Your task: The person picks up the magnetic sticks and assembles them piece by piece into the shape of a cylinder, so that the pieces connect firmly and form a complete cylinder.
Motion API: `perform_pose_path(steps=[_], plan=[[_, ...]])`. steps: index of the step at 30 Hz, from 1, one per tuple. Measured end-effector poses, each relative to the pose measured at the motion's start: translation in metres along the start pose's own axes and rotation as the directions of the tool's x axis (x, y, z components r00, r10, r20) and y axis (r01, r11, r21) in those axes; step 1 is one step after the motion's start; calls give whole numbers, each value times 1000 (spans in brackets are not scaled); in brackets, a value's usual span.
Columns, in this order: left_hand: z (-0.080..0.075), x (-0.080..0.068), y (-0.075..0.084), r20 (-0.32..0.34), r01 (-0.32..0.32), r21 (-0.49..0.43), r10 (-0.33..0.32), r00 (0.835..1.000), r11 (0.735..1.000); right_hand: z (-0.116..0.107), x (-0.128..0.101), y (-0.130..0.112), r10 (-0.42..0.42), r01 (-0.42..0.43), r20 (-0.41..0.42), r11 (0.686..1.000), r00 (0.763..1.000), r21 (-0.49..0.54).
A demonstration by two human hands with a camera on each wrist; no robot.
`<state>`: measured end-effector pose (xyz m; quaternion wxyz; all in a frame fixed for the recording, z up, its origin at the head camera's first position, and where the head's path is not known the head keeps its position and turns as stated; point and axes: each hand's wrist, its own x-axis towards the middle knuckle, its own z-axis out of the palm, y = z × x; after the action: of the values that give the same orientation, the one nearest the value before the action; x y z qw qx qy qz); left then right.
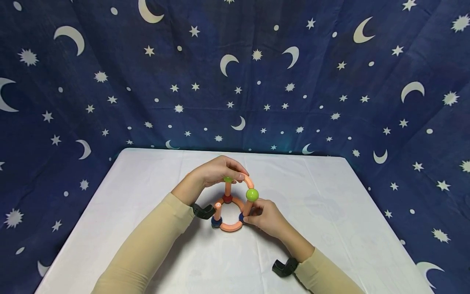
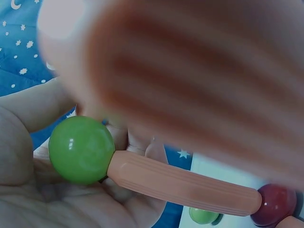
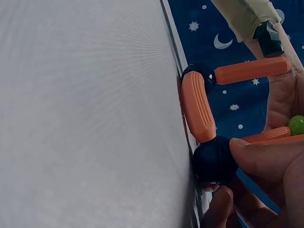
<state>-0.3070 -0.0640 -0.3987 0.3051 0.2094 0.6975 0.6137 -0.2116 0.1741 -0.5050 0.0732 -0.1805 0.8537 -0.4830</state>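
A frame of orange rods and coloured balls stands on the table. Its base ring joins a red ball [image 1: 227,199], a left blue ball [image 1: 216,221] and a right dark blue ball [image 3: 213,160]. Upright rods rise from all three; the left upright rod [image 1: 218,210] has a bare top. My left hand [image 1: 218,170] pinches the curved top rod [image 1: 249,181] between thumb and fingers, its palm around a green ball [image 2: 81,149]. The rod's other end meets a second green ball [image 1: 252,194]. Low on the right, my right hand [image 1: 269,218] pinches the dark blue ball with thumb and fingertips.
The frame stands mid-way across a white-covered table [image 1: 312,196]. Another green ball [image 2: 203,215] lies on the cloth beyond, hidden in the head view. A dark blue curtain [image 1: 257,73] with moons and stars hangs behind. Black wrist mounts [image 1: 284,267] sit on both wrists.
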Motion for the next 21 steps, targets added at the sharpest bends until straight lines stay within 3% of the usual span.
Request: perform_pose_path(steps=[21], plan=[[-2,1,-3,-17,7,43,-6,1000,999,3,-1,0,31,-30,-28,999,999,12]])
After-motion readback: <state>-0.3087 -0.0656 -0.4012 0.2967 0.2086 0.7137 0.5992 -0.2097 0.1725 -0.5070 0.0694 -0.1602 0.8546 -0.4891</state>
